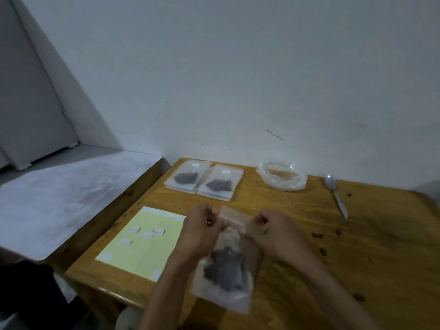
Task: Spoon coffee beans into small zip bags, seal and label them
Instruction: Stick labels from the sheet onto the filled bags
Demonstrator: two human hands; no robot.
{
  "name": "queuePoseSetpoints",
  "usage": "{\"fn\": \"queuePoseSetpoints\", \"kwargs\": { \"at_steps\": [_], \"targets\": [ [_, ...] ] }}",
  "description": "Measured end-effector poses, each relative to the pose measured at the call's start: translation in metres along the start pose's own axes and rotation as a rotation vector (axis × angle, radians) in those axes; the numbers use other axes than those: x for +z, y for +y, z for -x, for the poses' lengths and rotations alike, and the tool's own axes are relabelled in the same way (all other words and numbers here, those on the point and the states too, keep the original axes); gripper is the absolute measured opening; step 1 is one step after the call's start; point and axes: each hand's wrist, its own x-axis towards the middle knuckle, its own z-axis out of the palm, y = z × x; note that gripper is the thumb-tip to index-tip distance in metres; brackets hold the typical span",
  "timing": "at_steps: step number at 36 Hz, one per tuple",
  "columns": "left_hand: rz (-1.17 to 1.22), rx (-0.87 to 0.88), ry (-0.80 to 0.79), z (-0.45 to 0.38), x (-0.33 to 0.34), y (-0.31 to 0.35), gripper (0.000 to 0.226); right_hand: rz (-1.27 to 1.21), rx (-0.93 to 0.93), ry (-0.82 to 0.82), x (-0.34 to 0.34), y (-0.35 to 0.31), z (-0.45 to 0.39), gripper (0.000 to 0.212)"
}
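Room: pale wall behind a wooden worktop point(357, 246); a grey slab sits lower to the left.
Left grip point(202, 232): my fingers are curled and pinch the left end of the bag's top strip.
Right grip point(273, 232): my fingers are curled and pinch the right end of the same strip.
Bag point(228, 270): clear zip bag held between both grips just above the worktop's near edge; its top strip is stretched from one grip to the other and the body hangs down toward me.
Bag contents: a dark heap of beans point(226, 267) sits in the lower half.
Zip: blurred, so I cannot tell whether it is sealed.
Filled bags point(204, 179): two stacks side by side at the far edge, each top bag showing a dark clump of beans and a small white label.
Label sheet point(142, 244): pale yellow, flat on the worktop left of my left grip, with a few white labels on it.
Source bag point(282, 177): crumpled clear plastic near the wall, mouth rolled open; contents unclear.
Spoon point(335, 194): metal, lying right of the source bag, bowl toward the wall.
Loose beans point(319, 235): a few scattered on the worktop right of my right grip.
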Motion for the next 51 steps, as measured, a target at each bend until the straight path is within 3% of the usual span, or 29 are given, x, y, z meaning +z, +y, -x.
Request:
{"fn": "queuePoseSetpoints", "kwargs": {
  "at_steps": [4, 7, 10, 14, 19, 24, 31, 34, 42, 48, 51],
  "targets": [
    [0.409, -0.067, 0.033, 0.015, -0.025, 0.015, 0.012, -0.720, 0.029, -0.139, -0.015, -0.015, 0.000, 0.011],
    [0.544, -0.125, 0.057, 0.025, -0.040, 0.021, 0.006, -0.933, 0.062, -0.211, -0.010, -0.034, -0.002, 0.007],
    [0.523, -0.189, 0.019, 0.037, -0.053, 0.019, 0.018, -1.025, 0.073, -0.253, 0.003, -0.055, -0.006, 0.008],
    [0.526, -0.260, 0.067, 0.051, -0.076, 0.009, 0.039, -0.947, -0.003, -0.292, 0.026, -0.081, -0.014, 0.008],
    [0.434, -0.273, 0.312, 0.056, -0.113, -0.012, 0.024, -0.636, -0.147, -0.264, 0.057, -0.113, -0.024, 0.026],
    [0.407, -0.266, 0.550, 0.055, -0.149, -0.031, 0.022, -0.139, -0.294, -0.199, 0.094, -0.130, -0.038, 0.018],
    [0.422, -0.229, 0.654, 0.050, -0.171, -0.044, 0.028, 0.283, -0.246, -0.221, 0.137, -0.136, -0.049, 0.035],
    [0.423, -0.232, 0.647, 0.050, -0.174, -0.047, 0.027, 0.246, -0.218, -0.205, 0.147, -0.136, -0.051, 0.028],
    [0.480, -0.243, 0.648, 0.052, -0.172, -0.048, 0.027, 0.068, -0.170, -0.292, 0.143, -0.138, -0.052, 0.041],
    [0.515, -0.249, 0.596, 0.050, -0.168, -0.041, 0.022, -0.417, -0.221, -0.189, 0.093, -0.144, -0.034, 0.013],
    [0.530, -0.258, 0.533, 0.044, -0.155, -0.035, 0.024, -0.492, -0.324, -0.255, 0.069, -0.152, -0.024, 0.011]
  ]
}}
